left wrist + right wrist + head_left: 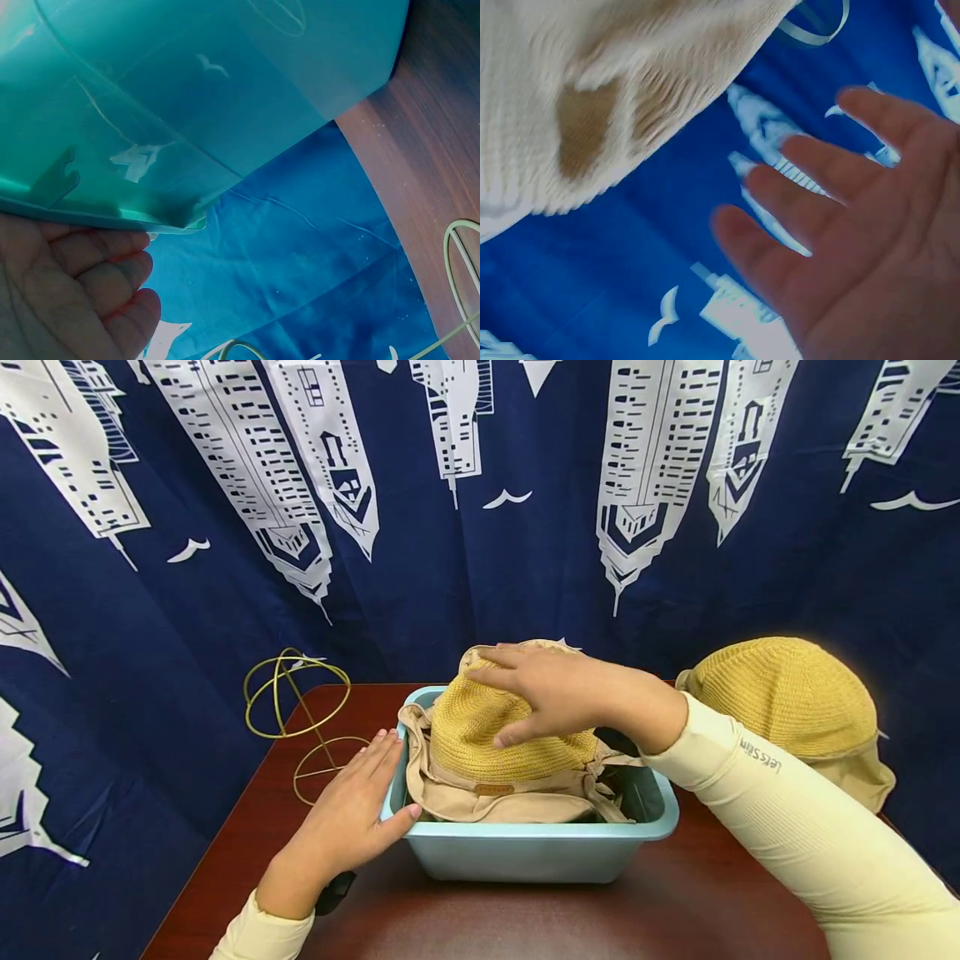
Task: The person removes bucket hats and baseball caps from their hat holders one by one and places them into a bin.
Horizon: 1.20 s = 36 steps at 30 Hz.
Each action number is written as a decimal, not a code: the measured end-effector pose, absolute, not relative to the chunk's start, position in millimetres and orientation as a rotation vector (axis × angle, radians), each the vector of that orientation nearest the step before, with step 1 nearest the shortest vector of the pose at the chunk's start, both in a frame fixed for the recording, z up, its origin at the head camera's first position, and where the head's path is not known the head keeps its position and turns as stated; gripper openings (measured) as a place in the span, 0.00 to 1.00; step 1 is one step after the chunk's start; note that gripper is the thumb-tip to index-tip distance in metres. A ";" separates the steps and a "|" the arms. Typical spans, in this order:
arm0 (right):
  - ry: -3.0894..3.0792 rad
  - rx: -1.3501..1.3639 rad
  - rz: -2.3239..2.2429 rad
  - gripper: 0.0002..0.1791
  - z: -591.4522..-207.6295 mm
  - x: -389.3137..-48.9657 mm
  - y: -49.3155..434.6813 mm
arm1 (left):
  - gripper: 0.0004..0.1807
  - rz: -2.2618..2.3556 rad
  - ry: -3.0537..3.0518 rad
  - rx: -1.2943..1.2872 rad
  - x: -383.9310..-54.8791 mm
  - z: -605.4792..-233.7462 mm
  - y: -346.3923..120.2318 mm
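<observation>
A light blue plastic basin [525, 856] stands on the table, with a yellow knitted hat [480, 727] with a beige cloth brim lying in it. My left hand [356, 810] rests against the basin's left rim, fingers straight and thumb over the near corner. In the left wrist view the fingers lie along the outside of the rim. Above the hat's crown my right hand [558, 689] is held with fingers spread. The right wrist view shows that hand [855, 217] apart from the pale-looking knit crown [645, 82], holding nothing.
A second yellow hat [787, 693] with a beige brim sits at the right, behind my right forearm. A gold wire stand [296, 693] stands at the table's left edge. Behind hangs a dark blue curtain [480, 568] printed with white buildings. The reddish-brown table [525, 918] extends in front of the basin.
</observation>
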State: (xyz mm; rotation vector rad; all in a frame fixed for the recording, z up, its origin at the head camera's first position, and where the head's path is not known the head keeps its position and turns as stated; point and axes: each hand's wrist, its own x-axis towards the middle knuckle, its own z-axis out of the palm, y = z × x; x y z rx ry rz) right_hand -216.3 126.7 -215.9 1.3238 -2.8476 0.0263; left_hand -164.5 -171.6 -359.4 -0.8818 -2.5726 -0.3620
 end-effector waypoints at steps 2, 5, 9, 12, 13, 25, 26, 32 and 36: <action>-2.821 1.262 0.054 0.47 -214.6 -229.2 128.7 | 0.46 -0.364 -2.573 -0.878 -164.5 -359.7 -171.8; -2.847 1.188 0.067 0.49 -223.1 -252.9 130.8 | 0.46 -0.365 -2.581 -0.877 -164.6 -360.4 -172.0; -2.954 1.047 0.081 0.53 -238.2 -281.5 134.4 | 0.46 -0.363 -2.583 -0.882 -164.7 -360.6 -171.2; -3.044 0.973 0.121 0.56 -245.5 -294.2 139.1 | 0.46 -0.368 -2.580 -0.887 -164.7 -360.0 -170.0; -3.067 0.971 0.143 0.56 -247.3 -296.4 140.9 | 0.46 -0.371 -2.579 -0.888 -164.6 -360.0 -169.7; -3.000 1.269 0.290 0.53 -251.9 -276.8 153.1 | 0.45 -0.346 -2.586 -0.898 -166.3 -359.6 -170.4; -2.999 1.287 0.294 0.54 -252.5 -273.9 151.8 | 0.45 -0.348 -2.587 -0.897 -166.5 -359.4 -170.7; -2.998 1.365 0.272 0.60 -258.4 -257.3 140.3 | 0.46 -0.363 -2.584 -0.888 -166.8 -360.0 -172.4; -2.991 1.330 0.124 0.65 -265.4 -247.3 133.1 | 0.45 -0.375 -2.588 -0.880 -166.4 -360.6 -173.4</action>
